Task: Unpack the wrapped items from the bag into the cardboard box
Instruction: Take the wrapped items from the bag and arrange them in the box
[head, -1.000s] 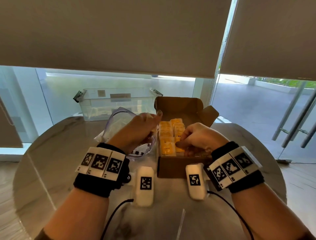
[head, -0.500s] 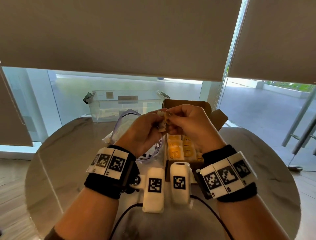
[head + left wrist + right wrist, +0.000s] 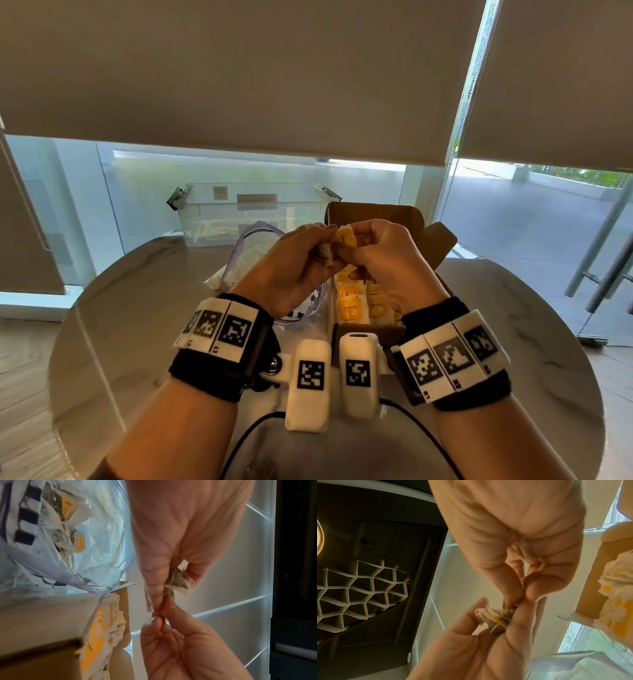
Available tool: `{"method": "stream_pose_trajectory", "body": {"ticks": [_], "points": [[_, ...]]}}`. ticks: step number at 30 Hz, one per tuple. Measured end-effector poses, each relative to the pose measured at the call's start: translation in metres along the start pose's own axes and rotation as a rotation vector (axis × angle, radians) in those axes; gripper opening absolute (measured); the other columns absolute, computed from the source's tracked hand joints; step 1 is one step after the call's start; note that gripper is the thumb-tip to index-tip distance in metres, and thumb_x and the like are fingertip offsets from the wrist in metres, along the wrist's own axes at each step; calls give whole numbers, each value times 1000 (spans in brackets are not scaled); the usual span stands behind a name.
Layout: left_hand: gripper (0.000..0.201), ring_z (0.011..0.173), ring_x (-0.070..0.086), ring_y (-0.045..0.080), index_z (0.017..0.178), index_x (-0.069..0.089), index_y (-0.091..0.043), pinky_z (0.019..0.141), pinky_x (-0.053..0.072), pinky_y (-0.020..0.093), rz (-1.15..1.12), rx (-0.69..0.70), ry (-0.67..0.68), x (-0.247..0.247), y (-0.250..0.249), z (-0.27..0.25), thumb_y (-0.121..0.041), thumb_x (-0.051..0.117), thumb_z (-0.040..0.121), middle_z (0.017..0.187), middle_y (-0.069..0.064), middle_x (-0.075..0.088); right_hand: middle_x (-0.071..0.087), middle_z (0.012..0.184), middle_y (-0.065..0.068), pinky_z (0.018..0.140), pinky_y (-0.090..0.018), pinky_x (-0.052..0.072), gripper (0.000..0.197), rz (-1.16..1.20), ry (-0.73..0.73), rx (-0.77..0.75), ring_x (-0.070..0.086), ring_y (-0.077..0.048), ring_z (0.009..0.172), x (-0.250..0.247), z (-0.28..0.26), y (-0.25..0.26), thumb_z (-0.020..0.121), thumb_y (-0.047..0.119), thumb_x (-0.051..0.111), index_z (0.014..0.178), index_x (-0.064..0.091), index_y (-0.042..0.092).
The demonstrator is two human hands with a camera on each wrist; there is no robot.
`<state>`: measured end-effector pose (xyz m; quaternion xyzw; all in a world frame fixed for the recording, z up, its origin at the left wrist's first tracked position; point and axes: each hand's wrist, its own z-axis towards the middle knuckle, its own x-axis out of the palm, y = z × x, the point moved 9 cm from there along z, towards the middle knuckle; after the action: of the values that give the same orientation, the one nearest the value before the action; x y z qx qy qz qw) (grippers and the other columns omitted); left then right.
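Note:
Above the open cardboard box (image 3: 373, 214) my two hands meet. My left hand (image 3: 322, 246) grips a small crumpled bunch of wrapped items (image 3: 180, 584), white paper with yellow labels. My right hand (image 3: 358, 248) pinches one yellow-labelled wrapped item (image 3: 344, 238) at the edge of that bunch. The right wrist view shows the bunch (image 3: 494, 616) lying in the left palm with the right fingertips (image 3: 529, 593) on it. Rows of the same wrapped items (image 3: 349, 305) lie in the box. The clear zip bag (image 3: 253, 240) stands open left of the box, with more items (image 3: 75, 543) inside.
A round marble table (image 3: 137, 325) carries everything, and its edge curves close on both sides. A clear plastic bin (image 3: 253, 212) stands at the back by the window. The box's right flap (image 3: 442, 240) sticks out. Glass doors are at the right.
A second ago my right hand was down in the box and my left at the bag mouth. Both have risen and met above the box, and a yellow label now shows between them.

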<state>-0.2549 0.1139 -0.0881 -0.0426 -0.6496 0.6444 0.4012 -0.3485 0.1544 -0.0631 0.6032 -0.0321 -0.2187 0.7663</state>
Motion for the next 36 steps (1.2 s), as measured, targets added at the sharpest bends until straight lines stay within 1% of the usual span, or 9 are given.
{"method": "stream_pose_trajectory", "body": {"ticks": [5, 8, 10, 15, 21, 27, 29, 33, 36], "points": [[24, 101, 64, 31, 74, 41, -13, 86, 53, 51, -16, 2, -53, -11, -9, -2, -3, 37, 95, 104, 20, 61, 64, 79, 1, 50, -12, 50, 4, -44, -37, -77, 60, -8, 69, -13, 0, 8, 84, 17, 67, 86, 64, 17], [23, 87, 66, 23, 83, 47, -14, 71, 57, 35, 75, 38, -176, -24, -17, -5, 2, 34, 93, 103, 14, 67, 62, 80, 6, 50, -12, 50, 8, -76, -66, -115, 59, -6, 66, -23, 1, 10, 85, 14, 65, 92, 65, 18], [24, 72, 53, 13, 88, 56, -14, 61, 45, 24, 284, 77, -238, -27, -23, -9, 1, 38, 91, 91, 7, 66, 60, 84, 12, 51, -10, 50, 17, -105, -51, -151, 59, -3, 69, -23, 1, 13, 87, 8, 62, 97, 64, 22], [8, 72, 55, 7, 90, 65, -21, 61, 42, 20, 733, 112, -167, -12, -18, -7, -26, 67, 84, 88, 0, 67, 62, 86, 11, 60, -5, 48, 27, -101, -35, -191, 60, -1, 79, -19, 1, 16, 82, 7, 67, 108, 66, 12], [15, 68, 55, 7, 90, 65, -16, 53, 44, 15, 801, 117, -128, -11, -14, -8, -27, 70, 81, 83, 2, 65, 63, 67, -4, 50, -16, 51, 6, 29, 37, 1, 59, -4, 51, -15, -5, -3, 81, 7, 69, 82, 66, 12], [16, 67, 55, 4, 91, 64, -14, 46, 42, 6, 1001, 63, -43, -11, -2, -5, -20, 73, 79, 80, -3, 62, 66, 68, -10, 54, -22, 56, 8, -274, 62, 134, 64, -13, 54, -47, -8, -13, 81, 4, 68, 79, 61, 7], [19, 69, 56, 6, 93, 65, -11, 49, 44, 9, 1063, 24, -22, -14, 3, -4, -16, 74, 77, 80, -2, 63, 66, 67, -11, 53, -22, 56, 8, -350, 106, 186, 64, -14, 53, -56, -10, -20, 81, 5, 68, 78, 60, 6], [27, 87, 61, 12, 95, 67, -12, 72, 49, 20, 1181, -18, 19, -19, 13, 1, -17, 79, 72, 90, -2, 66, 67, 65, -8, 49, -20, 54, 8, -444, 283, 323, 63, -11, 49, -48, -18, -41, 81, 5, 68, 82, 61, 7], [27, 83, 59, 7, 96, 66, -15, 68, 45, 18, 1188, -24, 39, -19, 14, 0, -18, 79, 72, 89, -5, 64, 70, 85, -10, 67, -27, 56, 13, -558, 351, 348, 66, -15, 69, -36, -17, -56, 77, 7, 73, 86, 64, 10]]}}
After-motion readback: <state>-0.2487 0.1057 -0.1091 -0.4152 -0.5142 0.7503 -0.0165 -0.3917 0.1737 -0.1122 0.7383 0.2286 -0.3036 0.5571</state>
